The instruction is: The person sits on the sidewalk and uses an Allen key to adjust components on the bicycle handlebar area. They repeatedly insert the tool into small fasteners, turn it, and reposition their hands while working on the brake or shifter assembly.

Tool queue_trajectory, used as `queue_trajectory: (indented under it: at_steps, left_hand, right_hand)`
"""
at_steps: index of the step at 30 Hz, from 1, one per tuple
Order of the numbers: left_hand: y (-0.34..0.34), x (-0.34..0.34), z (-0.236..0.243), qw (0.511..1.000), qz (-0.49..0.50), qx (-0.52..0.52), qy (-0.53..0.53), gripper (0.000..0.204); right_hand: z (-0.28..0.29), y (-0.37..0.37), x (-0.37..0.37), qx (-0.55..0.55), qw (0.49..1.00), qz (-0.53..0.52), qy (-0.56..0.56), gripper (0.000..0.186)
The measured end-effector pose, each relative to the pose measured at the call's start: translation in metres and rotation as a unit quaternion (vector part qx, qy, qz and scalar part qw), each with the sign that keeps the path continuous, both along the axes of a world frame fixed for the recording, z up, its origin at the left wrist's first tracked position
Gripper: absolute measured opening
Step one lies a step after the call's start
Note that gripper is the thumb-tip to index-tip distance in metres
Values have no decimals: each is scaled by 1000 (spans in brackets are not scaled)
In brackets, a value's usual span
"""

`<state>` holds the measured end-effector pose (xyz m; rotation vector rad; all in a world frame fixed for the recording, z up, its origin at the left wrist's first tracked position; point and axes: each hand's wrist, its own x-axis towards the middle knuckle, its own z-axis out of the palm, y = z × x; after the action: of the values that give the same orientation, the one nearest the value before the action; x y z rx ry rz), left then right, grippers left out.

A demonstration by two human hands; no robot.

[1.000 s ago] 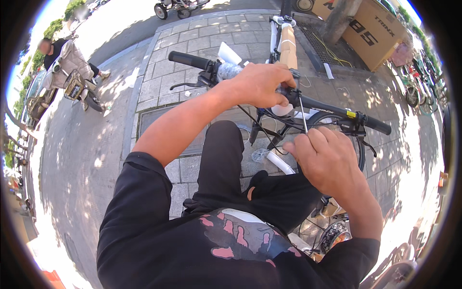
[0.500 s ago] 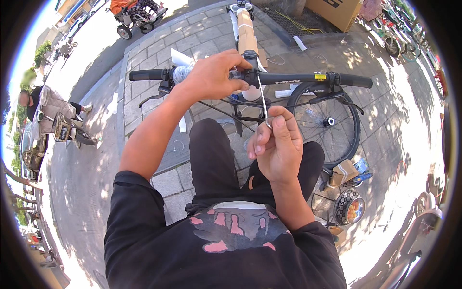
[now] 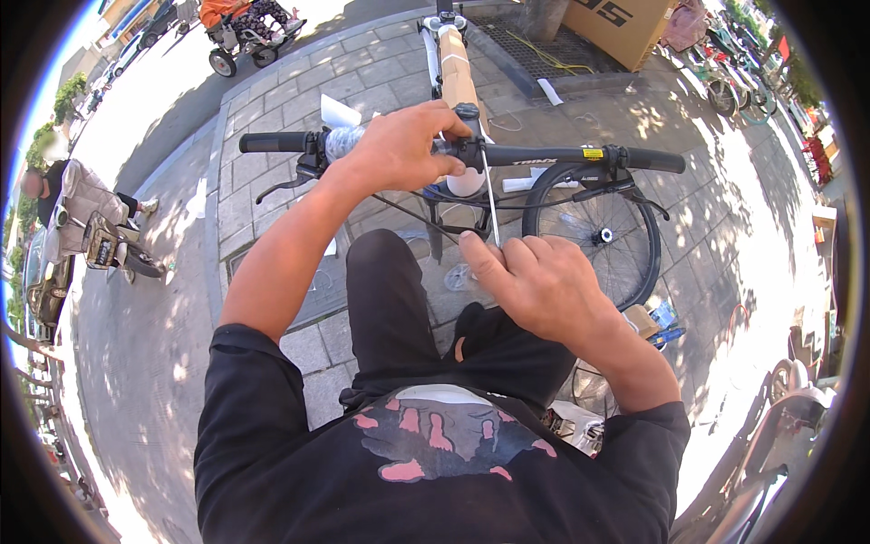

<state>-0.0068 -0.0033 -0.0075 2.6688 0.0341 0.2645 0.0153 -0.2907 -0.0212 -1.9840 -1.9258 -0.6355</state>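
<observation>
A black bicycle handlebar [image 3: 544,156] crosses in front of me, clamped in a black stem [image 3: 468,116]. My left hand [image 3: 399,145] is closed round the bar just left of the stem, thumb below and fingers over the top. Clear wrap [image 3: 343,142] covers the bar left of that hand. A thin silver hex key [image 3: 491,192] runs from the stem's clamp down to my right hand [image 3: 548,276], which is closed over its lower end with the knuckles up. The key's tip at the clamp is too small to make out.
A loose wheel [image 3: 603,238] lies on the right, beyond my knee. Cardboard wraps the bike's frame tube [image 3: 456,68]. A large cardboard box [image 3: 621,32] stands far right by a tree grate. A person sits by a parked scooter [image 3: 113,245] on the left; another rides a three-wheeler [image 3: 240,41].
My right hand has turned from palm-up to knuckles-up and moved lower and right, still on the key. My left hand keeps its place on the bar. The view has shifted slightly.
</observation>
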Motion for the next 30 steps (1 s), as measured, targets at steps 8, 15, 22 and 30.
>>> queue_trajectory:
  at_steps: [8, 15, 22, 30]
  left_hand:
    - [4, 2, -7, 1000, -24, 1, -2, 44]
    - [5, 2, -7, 999, -25, -3, -22, 43]
    - [1, 4, -9, 1000, -17, 8, -15, 44]
    - [-2, 0, -4, 1000, -3, 2, 0, 46]
  right_hand:
    - [-42, 20, -31, 231, 571, 78, 784, 34]
    - [-6, 6, 1, 37, 838, 4, 544, 35]
    - [-2, 6, -2, 142, 966, -66, 204, 20]
    - [-65, 15, -33, 310, 392, 122, 857, 29]
